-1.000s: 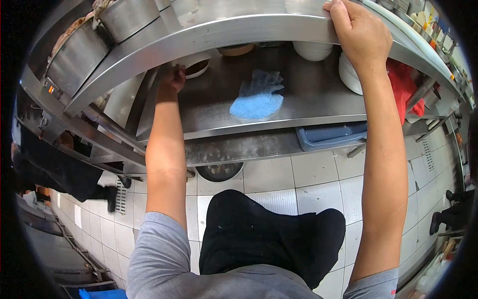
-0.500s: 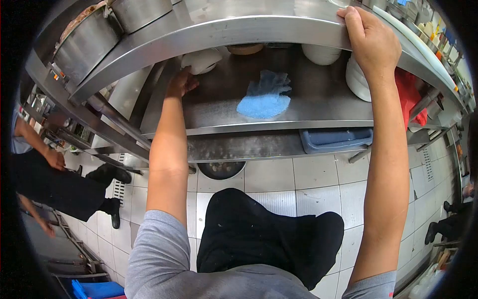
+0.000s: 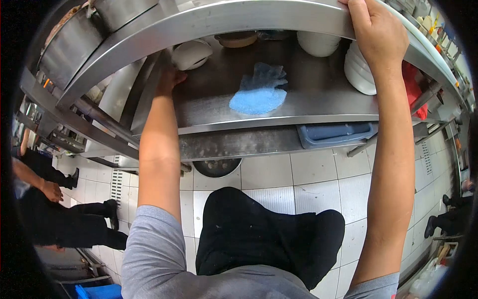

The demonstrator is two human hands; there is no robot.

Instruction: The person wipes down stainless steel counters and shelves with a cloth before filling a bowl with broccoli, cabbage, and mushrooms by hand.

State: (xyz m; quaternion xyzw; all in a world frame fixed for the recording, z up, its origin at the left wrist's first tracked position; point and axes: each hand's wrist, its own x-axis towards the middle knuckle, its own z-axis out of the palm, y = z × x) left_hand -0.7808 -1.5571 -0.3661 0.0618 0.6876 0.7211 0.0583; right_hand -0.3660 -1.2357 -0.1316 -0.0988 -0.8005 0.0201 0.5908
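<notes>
My left hand (image 3: pixel 172 77) reaches into the shadow at the left of the middle shelf (image 3: pixel 199 107). It is close against the near left side of a white bowl (image 3: pixel 199 52), with another white piece inside that bowl's rim. The thumb stands away from the bowl; the other fingers are dark and partly hidden. My right hand (image 3: pixel 381 37) is wrapped around the front edge of the upper steel shelf (image 3: pixel 279 16). Between my arms, a crumpled light-blue cloth (image 3: pixel 258 97) lies flat on the middle shelf.
White bowls (image 3: pixel 318 44) and a white stack (image 3: pixel 359 72) stand on the middle shelf. Lower down are a blue-grey bin (image 3: pixel 336 135) and a dark round pan (image 3: pixel 217 168). Steel pots (image 3: pixel 74 47) stand above left. Other people (image 3: pixel 59 214) are on the left side.
My view has shifted slightly. The white bowl by my left hand now shows its opening and inside more clearly. My right hand keeps its grip; people at the left have moved.
</notes>
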